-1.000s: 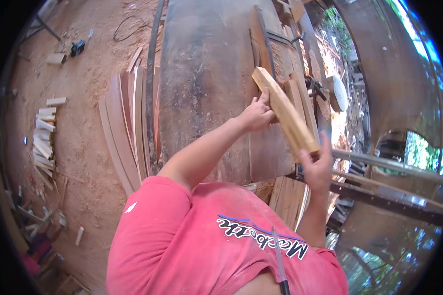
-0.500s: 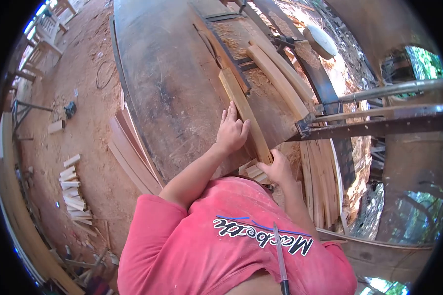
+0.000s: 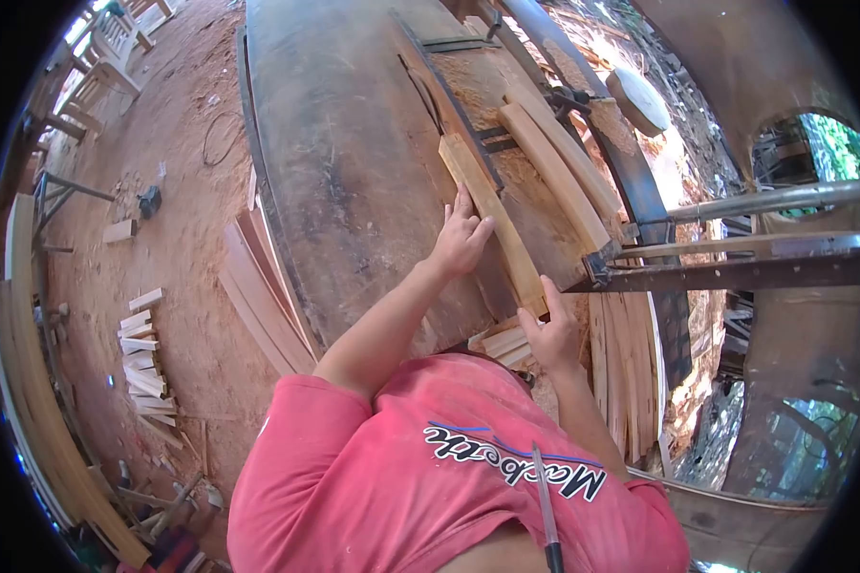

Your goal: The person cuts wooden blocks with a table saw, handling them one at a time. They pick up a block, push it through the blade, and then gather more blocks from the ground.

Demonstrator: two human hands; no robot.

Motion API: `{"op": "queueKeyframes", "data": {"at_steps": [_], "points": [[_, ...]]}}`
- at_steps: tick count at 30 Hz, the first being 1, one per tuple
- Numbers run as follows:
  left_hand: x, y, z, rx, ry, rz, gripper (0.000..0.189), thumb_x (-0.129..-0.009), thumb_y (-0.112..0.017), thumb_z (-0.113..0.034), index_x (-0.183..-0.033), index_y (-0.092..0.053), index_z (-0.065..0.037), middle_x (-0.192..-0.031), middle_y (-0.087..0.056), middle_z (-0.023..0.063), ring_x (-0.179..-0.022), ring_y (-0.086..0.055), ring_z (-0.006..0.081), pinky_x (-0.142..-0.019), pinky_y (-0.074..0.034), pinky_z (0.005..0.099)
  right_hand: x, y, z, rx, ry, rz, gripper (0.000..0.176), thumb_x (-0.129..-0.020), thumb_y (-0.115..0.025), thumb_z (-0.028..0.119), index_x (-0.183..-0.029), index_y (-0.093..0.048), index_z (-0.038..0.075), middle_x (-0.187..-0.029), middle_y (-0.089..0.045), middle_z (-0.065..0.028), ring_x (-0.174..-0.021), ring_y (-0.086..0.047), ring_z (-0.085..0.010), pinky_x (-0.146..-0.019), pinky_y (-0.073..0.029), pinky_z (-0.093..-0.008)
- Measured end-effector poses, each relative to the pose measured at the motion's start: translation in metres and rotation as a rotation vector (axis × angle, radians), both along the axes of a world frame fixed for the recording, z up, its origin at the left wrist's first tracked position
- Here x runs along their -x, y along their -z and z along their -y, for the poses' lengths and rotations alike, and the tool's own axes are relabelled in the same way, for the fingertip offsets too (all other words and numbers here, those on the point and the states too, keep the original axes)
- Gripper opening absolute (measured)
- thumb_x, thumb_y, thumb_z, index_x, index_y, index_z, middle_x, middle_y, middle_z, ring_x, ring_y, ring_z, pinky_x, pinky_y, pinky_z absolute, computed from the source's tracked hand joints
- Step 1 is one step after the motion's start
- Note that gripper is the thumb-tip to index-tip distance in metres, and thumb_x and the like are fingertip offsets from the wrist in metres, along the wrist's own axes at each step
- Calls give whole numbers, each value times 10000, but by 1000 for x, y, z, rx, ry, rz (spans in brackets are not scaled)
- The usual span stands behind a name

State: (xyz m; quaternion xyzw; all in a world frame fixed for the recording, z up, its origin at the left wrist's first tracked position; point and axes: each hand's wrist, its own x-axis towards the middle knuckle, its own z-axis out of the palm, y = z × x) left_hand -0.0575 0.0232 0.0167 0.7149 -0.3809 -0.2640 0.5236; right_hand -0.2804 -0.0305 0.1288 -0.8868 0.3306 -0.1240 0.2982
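A long wooden strip (image 3: 492,215) lies lengthwise on the large worn metal tabletop (image 3: 354,191), beside a narrow upright guide bar (image 3: 468,129). My left hand (image 3: 462,241) rests against the strip's left side, with the index finger stretched forward along it and the thumb over its top. At the near end, my right hand (image 3: 554,334) has its thumb and index finger around the strip's end. A dark narrow slot (image 3: 422,95) runs in the tabletop just past the strip's far end.
Two wooden pieces (image 3: 554,177) lie among sawdust right of the guide bar. Metal rails (image 3: 736,263) extend to the right. Long boards (image 3: 623,372) stand below the table's right corner, and reddish boards (image 3: 263,296) lean at its left. Cut pieces (image 3: 143,372) lie on the dirt floor.
The view has shifted slightly, so the table appears further right and lower. My left hand now has its index finger stretched out on the strip; my right hand stays at the near end.
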Motion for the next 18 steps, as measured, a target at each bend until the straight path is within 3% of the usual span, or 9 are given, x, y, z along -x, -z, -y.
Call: {"op": "queueKeyframes", "data": {"at_steps": [2,4,7,18], "points": [[-13,-1,6,36,-18,-20,561,-1025,-413,-370,-1043,-682,121,-1614,23,284,-1513,-9,395,-1209,-37,512,-10,-6,6,87,-80,33,534,-817,-714,79,-1322,-552,20,-1137,-658,-236,-1057,-643,-383,-858,-505,-443],[-26,-4,8,60,23,-57,596,-1028,-396,-380,-1077,-657,154,-1608,43,296,-1515,44,378,-1206,-19,521,-21,-9,13,147,-124,92,544,-812,-727,91,-1325,-558,20,-936,-647,-212,-847,-628,-389,-740,-496,-453],[-43,-7,11,41,55,-87,613,-1029,-390,-386,-1085,-648,167,-1601,39,313,-1515,51,376,-1206,-17,526,-37,-10,23,199,-192,126,516,-812,-730,86,-1296,-574,-1,-888,-626,-200,-798,-604,-378,-725,-483,-453],[-68,-20,19,-32,27,-4,645,-1036,-376,-424,-989,-683,141,-1597,6,324,-1509,-48,402,-1205,-33,542,-78,-43,29,131,-128,96,444,-827,-719,98,-1237,-605,-30,-1022,-668,-211,-883,-651,-331,-759,-511,-385]]}}
